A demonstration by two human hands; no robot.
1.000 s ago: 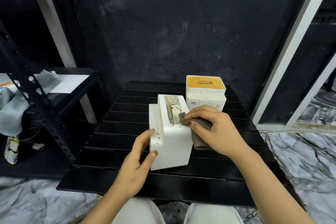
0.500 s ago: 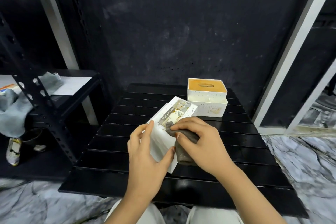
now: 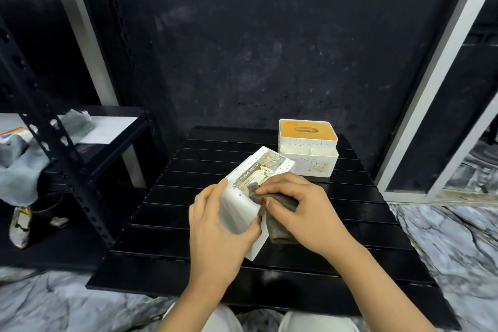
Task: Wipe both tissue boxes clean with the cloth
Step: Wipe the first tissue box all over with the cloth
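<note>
With the left hand [image 3: 215, 226] curled around the tilted white tissue holder [image 3: 244, 198] at the tabletop's [image 3: 172, 224] centre and the right hand [image 3: 301, 210] pinching the grey cloth [image 3: 276, 224] against its stained label, hard rubbing could twist the box loose; the orange-topped box [image 3: 308, 147] waits at 1 o'clock.

The tissue box [image 3: 244, 198] in the hands is white with tiny dots and a label with yellow-brown stains. The cloth [image 3: 275, 213] is grey-brown. The other tissue box [image 3: 307, 147] is white with an orange-brown top. The table [image 3: 336, 237] is black with slats.
</note>
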